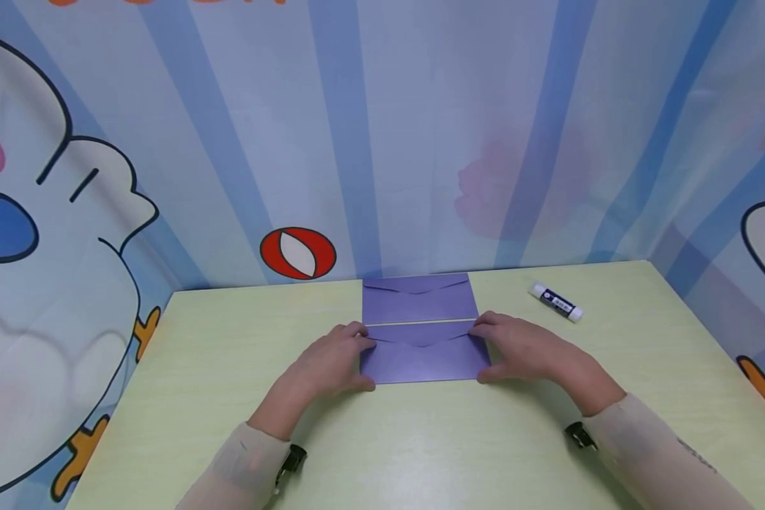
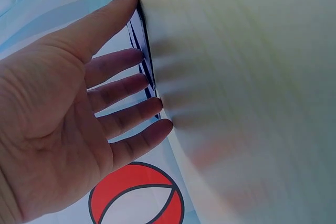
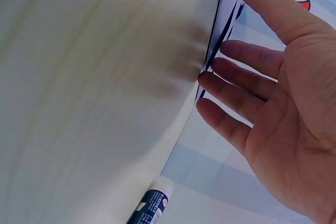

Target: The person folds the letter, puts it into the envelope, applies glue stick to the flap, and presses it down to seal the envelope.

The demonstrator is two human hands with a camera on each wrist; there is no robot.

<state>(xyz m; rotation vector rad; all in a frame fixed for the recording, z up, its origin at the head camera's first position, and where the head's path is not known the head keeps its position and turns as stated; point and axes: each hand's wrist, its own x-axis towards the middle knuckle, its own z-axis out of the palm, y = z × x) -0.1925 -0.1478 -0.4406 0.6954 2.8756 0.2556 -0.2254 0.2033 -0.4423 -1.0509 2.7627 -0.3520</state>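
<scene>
Two purple envelopes lie flat on the table, one behind the other with a thin gap between them. The near envelope (image 1: 423, 363) has its pointed flap towards the far side, as does the far envelope (image 1: 418, 304). At the near envelope's left edge my left hand (image 1: 336, 360) rests, fingers spread and nearly straight, thumb by the near corner. My right hand (image 1: 519, 347) touches the right edge in the same way. Both wrist views show the fingertips along the envelope edges, the left palm (image 2: 52, 103) and right palm (image 3: 299, 114) facing inward.
A white and dark blue glue stick (image 1: 556, 302) lies to the right of the far envelope, beyond my right hand. The pale wooden table (image 1: 229, 340) ends at a printed blue curtain (image 1: 414, 142) at the back and sides.
</scene>
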